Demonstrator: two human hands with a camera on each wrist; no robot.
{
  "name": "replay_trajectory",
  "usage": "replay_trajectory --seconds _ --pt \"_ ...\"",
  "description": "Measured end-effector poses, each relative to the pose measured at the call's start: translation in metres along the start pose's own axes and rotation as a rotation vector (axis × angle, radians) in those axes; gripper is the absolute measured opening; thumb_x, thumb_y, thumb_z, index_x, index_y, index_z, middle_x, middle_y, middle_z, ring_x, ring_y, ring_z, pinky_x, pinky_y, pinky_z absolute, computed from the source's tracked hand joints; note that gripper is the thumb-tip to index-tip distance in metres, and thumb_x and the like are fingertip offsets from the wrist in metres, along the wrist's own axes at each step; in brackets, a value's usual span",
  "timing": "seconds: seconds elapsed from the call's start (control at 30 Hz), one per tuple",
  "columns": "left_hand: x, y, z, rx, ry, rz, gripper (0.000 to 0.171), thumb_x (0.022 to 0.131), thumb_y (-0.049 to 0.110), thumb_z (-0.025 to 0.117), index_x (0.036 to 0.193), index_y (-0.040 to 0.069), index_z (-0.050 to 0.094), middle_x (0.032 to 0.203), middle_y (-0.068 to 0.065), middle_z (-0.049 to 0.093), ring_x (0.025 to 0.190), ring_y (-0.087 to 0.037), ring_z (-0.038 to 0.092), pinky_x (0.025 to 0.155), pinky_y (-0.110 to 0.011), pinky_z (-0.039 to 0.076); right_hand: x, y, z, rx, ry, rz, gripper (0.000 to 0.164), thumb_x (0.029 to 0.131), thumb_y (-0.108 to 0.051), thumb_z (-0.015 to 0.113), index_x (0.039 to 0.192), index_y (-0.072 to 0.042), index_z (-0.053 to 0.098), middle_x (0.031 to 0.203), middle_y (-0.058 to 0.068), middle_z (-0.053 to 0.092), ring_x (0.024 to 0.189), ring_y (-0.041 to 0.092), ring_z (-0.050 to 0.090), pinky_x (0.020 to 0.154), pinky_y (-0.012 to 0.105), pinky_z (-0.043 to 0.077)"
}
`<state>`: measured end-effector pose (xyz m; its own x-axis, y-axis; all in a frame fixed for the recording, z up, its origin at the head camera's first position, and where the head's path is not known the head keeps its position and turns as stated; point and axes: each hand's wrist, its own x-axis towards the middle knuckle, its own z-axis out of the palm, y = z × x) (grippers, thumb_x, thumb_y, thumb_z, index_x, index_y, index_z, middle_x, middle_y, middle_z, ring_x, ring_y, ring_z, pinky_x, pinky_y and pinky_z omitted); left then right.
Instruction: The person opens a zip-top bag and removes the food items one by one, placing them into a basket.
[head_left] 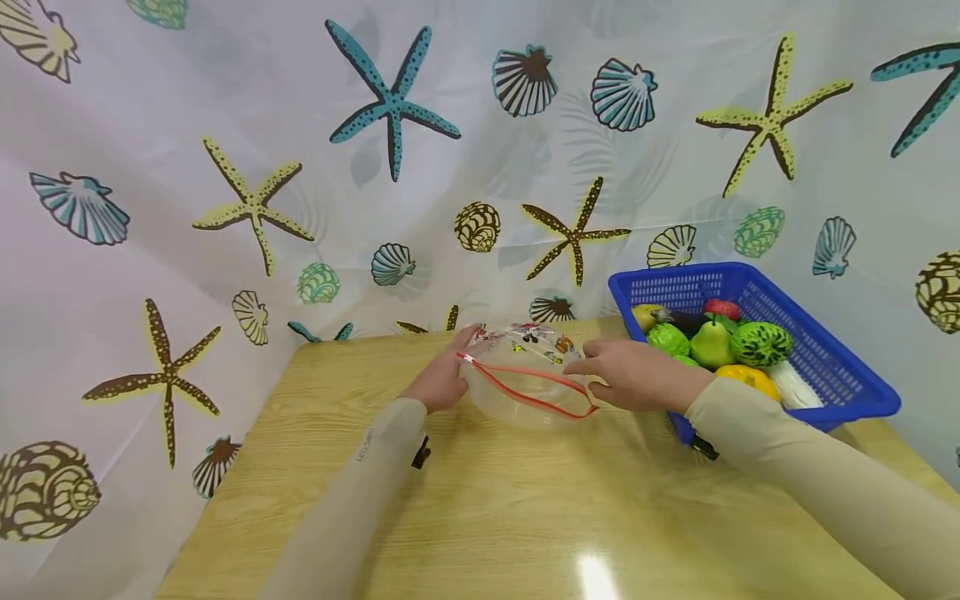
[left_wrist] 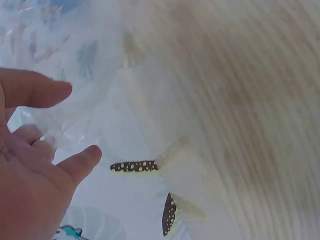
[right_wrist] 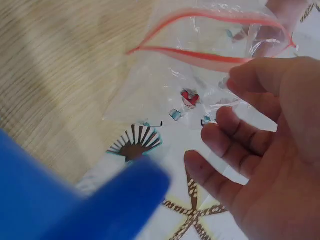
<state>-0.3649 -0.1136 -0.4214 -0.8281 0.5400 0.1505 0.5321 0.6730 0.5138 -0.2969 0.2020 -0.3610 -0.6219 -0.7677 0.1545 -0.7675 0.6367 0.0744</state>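
A clear plastic zip bag with a red zip edge and printed cartoon figures is on the wooden table, its mouth spread apart. Along its left side lies my left hand; the left wrist view shows the thumb apart from the fingers, with the bag's wrinkled plastic beside them. On the other side, my right hand has its fingertips right at the red edge. Its fingers are loosely bent and spread in the right wrist view, with the red zip just beyond the thumb.
To the right, a blue plastic basket holds several fruits and vegetables, among them a green pear and a white vegetable. The basket's rim comes close below my right forearm. A shell-and-starfish patterned curtain hangs behind the wooden table.
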Motion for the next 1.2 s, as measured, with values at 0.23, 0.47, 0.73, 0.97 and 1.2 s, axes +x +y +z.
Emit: replay_trajectory --seconds 0.23,0.47,0.73,0.97,1.2 --pt "-0.013 -0.012 -0.030 -0.043 -0.116 -0.024 0.084 0.077 -0.020 0.048 0.147 0.024 0.036 0.157 0.000 -0.004 0.137 -0.024 0.001 0.063 -0.033 0.049 0.011 -0.020 0.005 -0.047 -0.075 -0.031 0.033 0.086 -0.019 0.066 0.119 -0.016 0.067 0.124 0.015 0.054 0.107 0.029 0.047 0.081 0.047 0.052" --pt "-0.020 -0.009 -0.039 -0.477 0.014 -0.153 0.036 0.102 0.012 0.040 0.134 0.011 0.054 0.149 -0.006 0.035 0.132 -0.020 0.027 0.101 -0.052 0.035 0.012 -0.033 0.008 -0.123 -0.159 -0.046 0.035 0.090 -0.026 0.063 0.122 -0.013 0.063 0.135 0.015 0.049 0.117 0.033 0.043 0.082 0.053 0.050" --pt "-0.013 0.010 -0.017 -0.152 -0.117 -0.187 0.066 0.086 0.050 0.064 0.142 0.022 0.041 0.152 -0.005 0.028 0.131 -0.026 0.028 0.103 -0.056 0.032 0.012 -0.034 0.007 -0.134 -0.191 -0.037 0.031 0.088 -0.028 0.064 0.114 -0.012 0.067 0.126 0.012 0.054 0.111 0.030 0.045 0.079 0.052 0.050" --pt "-0.016 0.008 0.008 -0.067 -0.138 -0.184 0.071 0.086 0.025 0.069 0.148 0.018 0.034 0.157 -0.006 0.007 0.137 -0.026 0.009 0.108 -0.055 0.023 0.012 -0.031 0.009 -0.032 -0.211 -0.023 0.033 0.088 -0.028 0.065 0.117 -0.013 0.066 0.128 0.013 0.055 0.112 0.031 0.047 0.087 0.055 0.047" --pt "-0.015 0.024 0.008 -0.077 0.055 -0.135 0.057 0.092 0.030 0.062 0.144 0.017 0.042 0.157 -0.003 0.011 0.135 -0.023 0.018 0.106 -0.053 0.029 0.010 -0.018 0.000 0.085 0.016 -0.034 0.025 0.088 -0.021 0.065 0.111 -0.012 0.068 0.118 0.009 0.062 0.106 0.024 0.054 0.085 0.046 0.051"
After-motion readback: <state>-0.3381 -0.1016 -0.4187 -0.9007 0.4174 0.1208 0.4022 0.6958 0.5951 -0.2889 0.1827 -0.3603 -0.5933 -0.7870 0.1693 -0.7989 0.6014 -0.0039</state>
